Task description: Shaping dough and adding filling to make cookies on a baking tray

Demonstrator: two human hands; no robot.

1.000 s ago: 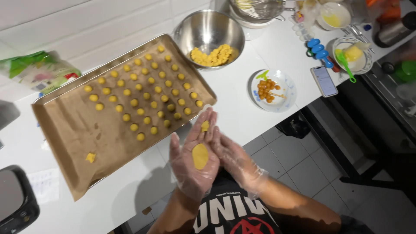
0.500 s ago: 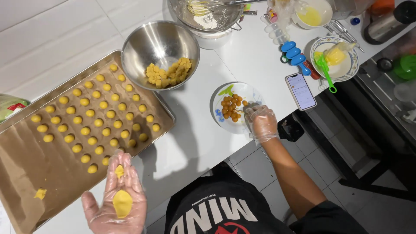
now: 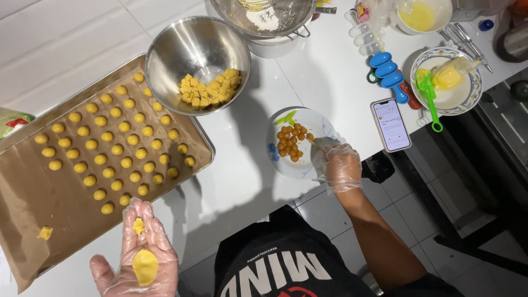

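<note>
**R hand now at filling plate**

Vs 0.5 s ago: gloved right hand (image 3: 336, 165) lowered onto white plate (image 3: 301, 168), fingers curled beside orange filling balls (image 3: 291, 142); grasp can't be told. Left hand (image 3: 140, 256) held open, palm up, flattened dough disc (image 3: 144, 267) lying on it, near baking tray (image 3: 33, 231).

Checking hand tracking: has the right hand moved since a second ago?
Yes. The right hand left the left hand and went right, to the white plate of small orange balls.
</note>
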